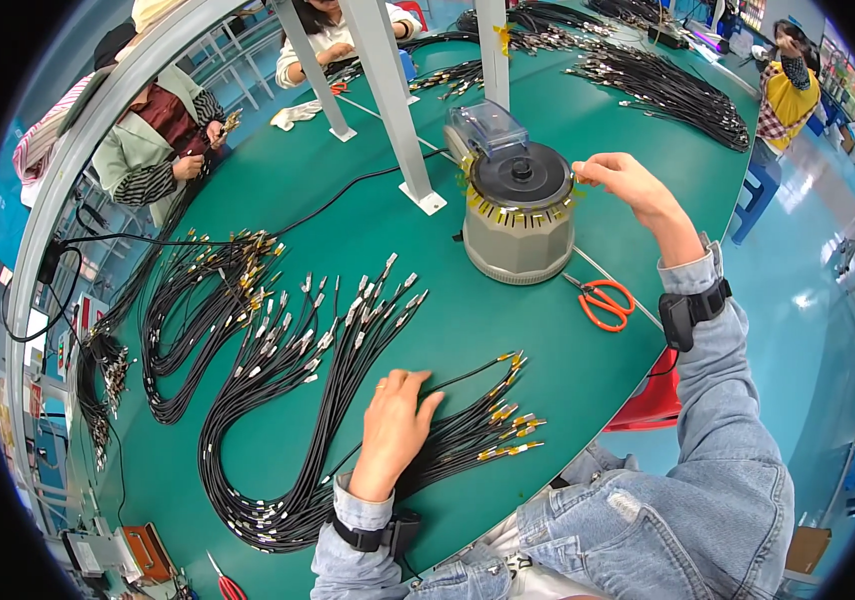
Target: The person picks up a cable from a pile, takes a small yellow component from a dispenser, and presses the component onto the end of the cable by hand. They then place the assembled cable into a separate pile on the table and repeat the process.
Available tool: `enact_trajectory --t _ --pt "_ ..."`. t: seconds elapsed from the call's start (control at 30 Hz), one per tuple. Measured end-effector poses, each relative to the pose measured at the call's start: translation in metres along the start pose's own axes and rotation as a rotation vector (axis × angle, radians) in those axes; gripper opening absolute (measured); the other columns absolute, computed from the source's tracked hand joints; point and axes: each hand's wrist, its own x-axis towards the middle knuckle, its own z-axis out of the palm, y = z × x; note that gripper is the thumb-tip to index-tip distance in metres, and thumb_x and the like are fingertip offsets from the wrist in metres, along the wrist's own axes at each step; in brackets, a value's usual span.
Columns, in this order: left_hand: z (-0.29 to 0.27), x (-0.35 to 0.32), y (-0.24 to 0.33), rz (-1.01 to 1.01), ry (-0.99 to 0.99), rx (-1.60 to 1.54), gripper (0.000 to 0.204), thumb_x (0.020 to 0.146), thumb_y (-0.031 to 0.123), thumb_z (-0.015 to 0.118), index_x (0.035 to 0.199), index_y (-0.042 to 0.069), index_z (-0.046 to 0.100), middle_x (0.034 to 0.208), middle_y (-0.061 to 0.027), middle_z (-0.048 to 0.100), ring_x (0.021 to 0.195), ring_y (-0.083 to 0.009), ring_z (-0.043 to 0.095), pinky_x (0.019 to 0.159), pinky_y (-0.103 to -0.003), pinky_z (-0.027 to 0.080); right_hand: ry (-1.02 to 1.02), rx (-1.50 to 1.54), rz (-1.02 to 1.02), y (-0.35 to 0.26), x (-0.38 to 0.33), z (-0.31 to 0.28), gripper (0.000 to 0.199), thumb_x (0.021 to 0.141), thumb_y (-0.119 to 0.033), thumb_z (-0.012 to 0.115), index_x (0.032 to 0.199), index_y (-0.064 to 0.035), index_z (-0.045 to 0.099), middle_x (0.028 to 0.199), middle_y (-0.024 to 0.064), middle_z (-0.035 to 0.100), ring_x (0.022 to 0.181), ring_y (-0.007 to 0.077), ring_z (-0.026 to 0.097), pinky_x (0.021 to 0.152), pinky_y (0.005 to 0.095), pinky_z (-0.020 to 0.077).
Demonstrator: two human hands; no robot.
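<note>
My left hand [394, 425] lies flat, fingers spread, on a bundle of thin black cables [453, 440] whose ends carry yellow tape. My right hand [630, 185] reaches to the right rim of a grey tape dispenser machine [519, 215] with a round black top and short yellow tape strips around its edge; thumb and fingers pinch at a strip there. Both arms wear denim sleeves and black wrist bands. A larger bunch of black cables with metal plugs [288, 370] loops to the left of my left hand.
Orange-handled scissors [603, 302] lie right of the machine on the green table [348, 230]. More cable bundles [668, 90] fill the far side. Metal posts [388, 100] stand behind the machine. Other people sit at the far left and far right. A red stool [653, 405] stands below the table edge.
</note>
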Motion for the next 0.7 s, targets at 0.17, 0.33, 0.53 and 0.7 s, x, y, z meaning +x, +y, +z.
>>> enact_trajectory --t 0.17,0.33,0.53,0.7 --pt "-0.007 -0.022 0.007 -0.088 -0.141 -0.099 0.023 0.081 0.016 0.063 0.097 0.001 0.06 0.091 -0.0136 0.061 0.083 -0.0307 0.059 0.072 -0.038 0.046 -0.136 -0.008 -0.071 -0.002 0.004 -0.004 0.023 0.08 -0.025 0.062 0.086 -0.0024 0.065 0.086 0.003 0.061 0.085 0.0117 0.051 0.081 0.0263 0.0372" --pt "-0.008 -0.026 0.008 -0.026 -0.145 -0.24 0.02 0.08 0.015 0.064 0.094 0.001 0.061 0.084 -0.0133 0.061 0.076 -0.0305 0.059 0.068 -0.037 0.047 -0.098 0.278 -0.122 -0.012 0.0 -0.008 0.015 0.082 -0.02 0.061 0.084 -0.0052 0.063 0.084 -0.0011 0.059 0.082 0.0088 0.049 0.075 0.0253 0.0355" --pt "-0.015 0.011 -0.034 0.001 0.274 0.048 0.016 0.077 0.01 0.065 0.089 0.002 0.061 0.082 -0.0126 0.059 0.076 -0.0302 0.058 0.067 -0.037 0.047 -0.151 0.627 -0.273 -0.034 -0.049 0.025 0.013 0.083 -0.017 0.058 0.087 -0.0055 0.06 0.09 0.0005 0.057 0.084 0.0089 0.049 0.077 0.0252 0.0356" --pt "-0.004 0.03 -0.064 -0.037 0.345 0.283 0.015 0.074 0.009 0.066 0.084 0.002 0.056 0.079 -0.0114 0.057 0.074 -0.0297 0.056 0.065 -0.038 0.046 -0.295 0.713 -0.277 -0.035 -0.079 0.073 0.012 0.084 -0.016 0.057 0.086 -0.0037 0.058 0.093 0.0036 0.056 0.083 0.0099 0.048 0.078 0.0248 0.0358"
